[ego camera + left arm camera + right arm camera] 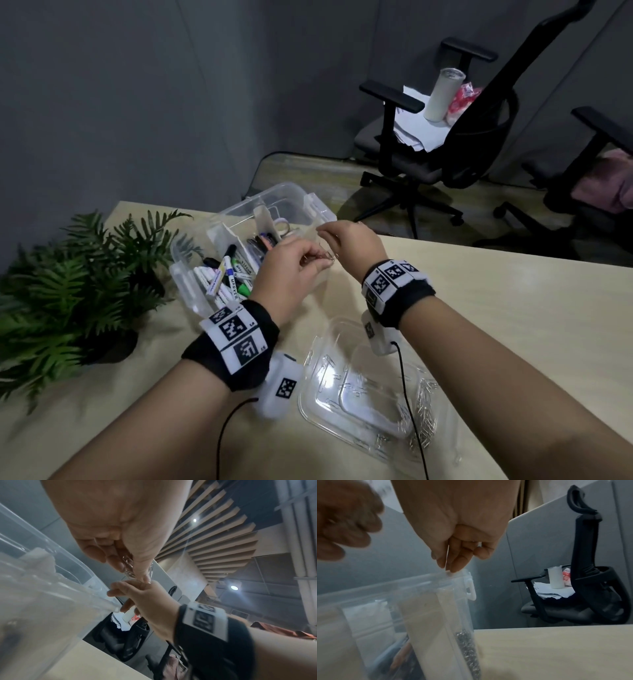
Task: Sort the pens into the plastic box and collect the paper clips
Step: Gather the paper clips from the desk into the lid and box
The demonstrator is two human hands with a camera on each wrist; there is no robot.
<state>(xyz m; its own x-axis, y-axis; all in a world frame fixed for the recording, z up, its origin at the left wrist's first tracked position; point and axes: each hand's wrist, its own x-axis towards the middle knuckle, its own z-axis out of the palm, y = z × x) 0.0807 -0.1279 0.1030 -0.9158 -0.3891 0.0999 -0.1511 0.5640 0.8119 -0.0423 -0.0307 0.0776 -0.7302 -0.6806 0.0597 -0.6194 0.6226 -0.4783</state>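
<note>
The left hand [291, 270] pinched a small bunch of paper clips [322, 257] above the plastic box [318, 205]; the right hand's [356, 241] fingers, loosely bent, plucked at them. Releasing them directly over the narrow clip compartment [467, 650] seemed wisest. Pens [226, 274] lay inside; more clips [424, 418] remained beside the lid [342, 387]. Whether the right fingers actually held a clip was unclear.

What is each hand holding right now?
Left hand: pinches a bunch of paper clips.
Right hand: fingers curled above the plastic box; whether it holds anything cannot be told.
</note>
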